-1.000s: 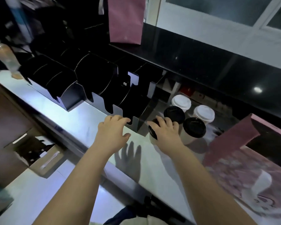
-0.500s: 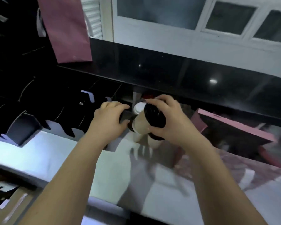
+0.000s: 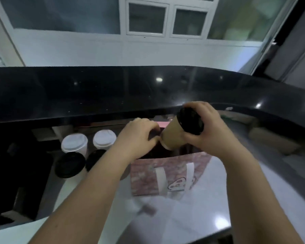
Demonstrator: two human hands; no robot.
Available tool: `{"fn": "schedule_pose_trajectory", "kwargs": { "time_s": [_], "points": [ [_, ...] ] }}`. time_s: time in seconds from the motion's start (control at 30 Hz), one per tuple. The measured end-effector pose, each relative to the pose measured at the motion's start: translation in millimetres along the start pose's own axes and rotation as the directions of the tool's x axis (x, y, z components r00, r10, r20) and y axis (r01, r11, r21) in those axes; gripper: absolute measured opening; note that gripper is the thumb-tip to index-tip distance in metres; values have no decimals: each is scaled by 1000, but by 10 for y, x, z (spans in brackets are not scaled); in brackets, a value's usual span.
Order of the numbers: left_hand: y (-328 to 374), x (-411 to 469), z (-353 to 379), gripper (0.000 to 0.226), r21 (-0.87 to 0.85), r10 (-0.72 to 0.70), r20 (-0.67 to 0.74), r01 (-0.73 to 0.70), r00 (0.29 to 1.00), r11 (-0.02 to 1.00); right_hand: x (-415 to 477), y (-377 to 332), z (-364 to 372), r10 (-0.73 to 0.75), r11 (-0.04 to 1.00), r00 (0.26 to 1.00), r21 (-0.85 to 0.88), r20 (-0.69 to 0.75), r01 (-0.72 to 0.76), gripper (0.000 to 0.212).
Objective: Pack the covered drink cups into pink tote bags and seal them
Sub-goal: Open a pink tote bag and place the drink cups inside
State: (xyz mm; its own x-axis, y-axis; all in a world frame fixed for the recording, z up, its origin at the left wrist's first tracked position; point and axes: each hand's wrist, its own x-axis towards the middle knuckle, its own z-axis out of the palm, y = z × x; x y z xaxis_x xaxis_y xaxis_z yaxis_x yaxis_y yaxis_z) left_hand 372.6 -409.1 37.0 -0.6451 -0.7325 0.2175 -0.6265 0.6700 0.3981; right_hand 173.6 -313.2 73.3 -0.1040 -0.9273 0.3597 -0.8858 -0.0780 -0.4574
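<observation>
My right hand [image 3: 206, 131] grips the cup [image 3: 173, 136] by its lid, tilted above the pink tote bag [image 3: 167, 173]. My left hand [image 3: 136, 136] curls at the bag's rim; holding what, I cannot tell. I'd level the cup before lowering it.

- We see a tan cup [image 3: 173, 136] with a black lid [image 3: 191, 121], right of centre.
- Below it, the tote bag [image 3: 148, 178] is mottled pink, with white handles [image 3: 161, 180] and a small white cartoon outlined in dark.
- At centre left stand white-lidded cups [image 3: 74, 143] and black-lidded cups [image 3: 70, 164].
- The ledge [image 3: 95, 95] across the middle is glossy black, and the worktop [image 3: 192, 217] is white.
</observation>
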Motion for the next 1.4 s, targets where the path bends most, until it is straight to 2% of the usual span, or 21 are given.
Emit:
{"fn": "schedule_pose_trajectory", "kwargs": {
  "time_s": [0.1,0.2,0.3,0.37,0.43,0.5,0.57,0.7,0.83,1.1,1.27,1.4],
  "points": [
    [78,94,182,26,-8,-19,70,20,997,1000,-81,93,149,24,983,999,-183,44,-16,72],
    [44,143,284,42,43,-20,133,14,991,999,-113,118,315,12,978,995,-209,99,8,66],
    [15,146,333,91,148,-1,208,-30,978,989,-123,161,453,36,978,980,-209,197,6,65],
    [12,121,378,120,193,-8,265,-45,964,980,-102,239,501,105,971,964,-235,244,-46,66],
    [17,90,419,138,220,-19,309,-52,951,974,-42,353,509,211,924,940,-369,268,-102,64],
    [18,68,448,146,246,-18,336,-70,942,967,36,462,520,309,844,904,-524,296,-117,61],
    [10,54,468,149,261,-13,355,-86,935,961,87,520,583,354,813,880,-569,316,-123,64],
    [15,16,487,149,269,3,365,-109,931,957,80,511,841,304,854,881,-513,362,-84,79],
    [13,-2,492,147,266,11,345,-109,939,958,-19,545,1027,249,877,893,-478,376,-43,76],
    [-9,1,484,145,247,2,323,-87,946,965,-138,641,1016,236,916,882,-396,408,-62,81],
    [-23,-23,498,143,262,-10,301,-72,954,962,-219,682,1128,254,926,810,-373,528,-47,91],
    [-62,-39,507,139,262,-49,261,-22,964,965,-308,748,1224,295,927,720,-369,629,-57,84]
  ]
}}
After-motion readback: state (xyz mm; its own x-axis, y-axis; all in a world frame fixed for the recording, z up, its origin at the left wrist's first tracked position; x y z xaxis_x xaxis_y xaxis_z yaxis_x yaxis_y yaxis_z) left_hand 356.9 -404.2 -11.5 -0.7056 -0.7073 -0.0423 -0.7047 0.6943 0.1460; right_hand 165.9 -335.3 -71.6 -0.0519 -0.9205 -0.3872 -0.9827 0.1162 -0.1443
